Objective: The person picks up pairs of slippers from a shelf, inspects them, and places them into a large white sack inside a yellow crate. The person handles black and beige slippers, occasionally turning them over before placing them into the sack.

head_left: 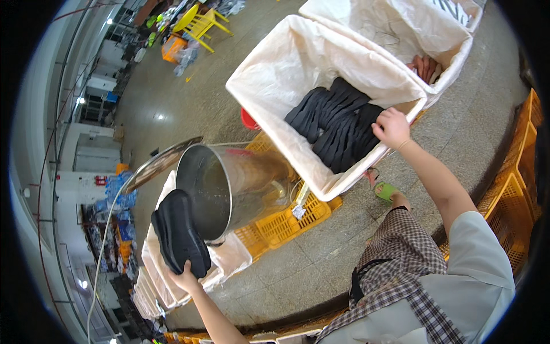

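My left hand (186,279) grips the near end of a pair of black shoe soles (180,232), held up in front of the open mouth of a steel drum (215,172). To the right of the drum stands a bin with a pale cloth liner (298,54), holding rows of black soles (332,117) packed side by side. Over that bin's right side reaches my right hand (392,127). Its fingers are curled at the end of a row, closed on a sole's edge; the fingertips are partly hidden.
A second lined bin (395,23) adjoins at the far right, with brownish pieces (424,67) inside. Yellow crates (281,223) lie under the drum; more crates (513,189) stand at right. A round lid (163,163) leans by the drum. Further off is a yellow chair (200,26).
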A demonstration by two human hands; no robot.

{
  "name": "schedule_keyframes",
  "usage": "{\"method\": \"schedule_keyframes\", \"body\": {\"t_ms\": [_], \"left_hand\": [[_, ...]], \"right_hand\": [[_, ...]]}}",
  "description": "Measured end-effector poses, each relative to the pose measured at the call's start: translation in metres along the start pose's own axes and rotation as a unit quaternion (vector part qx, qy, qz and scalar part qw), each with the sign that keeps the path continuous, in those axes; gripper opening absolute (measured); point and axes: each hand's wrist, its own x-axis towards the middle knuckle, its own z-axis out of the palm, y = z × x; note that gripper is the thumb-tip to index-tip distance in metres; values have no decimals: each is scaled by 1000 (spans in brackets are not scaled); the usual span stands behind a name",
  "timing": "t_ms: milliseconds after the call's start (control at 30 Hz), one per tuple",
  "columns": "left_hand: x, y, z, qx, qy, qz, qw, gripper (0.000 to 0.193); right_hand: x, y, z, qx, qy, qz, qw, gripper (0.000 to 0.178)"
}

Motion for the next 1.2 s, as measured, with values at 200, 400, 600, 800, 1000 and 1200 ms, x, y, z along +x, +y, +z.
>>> {"method": "schedule_keyframes", "body": {"t_ms": [200, 400, 600, 800, 1000, 1200], "left_hand": [[-72, 74, -2, -387, -145, -392, 822, 53], [-132, 232, 82, -444, -297, -353, 768, 63], [-104, 351, 303, -328, -392, -128, 850, 63], [-87, 403, 527, 49, -315, 326, 890, 53], [-114, 365, 686, 77, -366, 541, 754, 63], [-135, 318, 707, 93, -528, 366, 760, 81]], "right_hand": [[11, 7, -25, 75, 7, -50, 996, 16], [26, 20, -72, 277, -53, -38, 959, 26], [45, 93, -96, 209, -16, 14, 978, 32], [58, 112, -66, 128, -75, -22, 989, 28], [51, 113, -55, 85, -88, -4, 992, 23], [55, 110, -49, 61, -115, 11, 991, 17]]}}
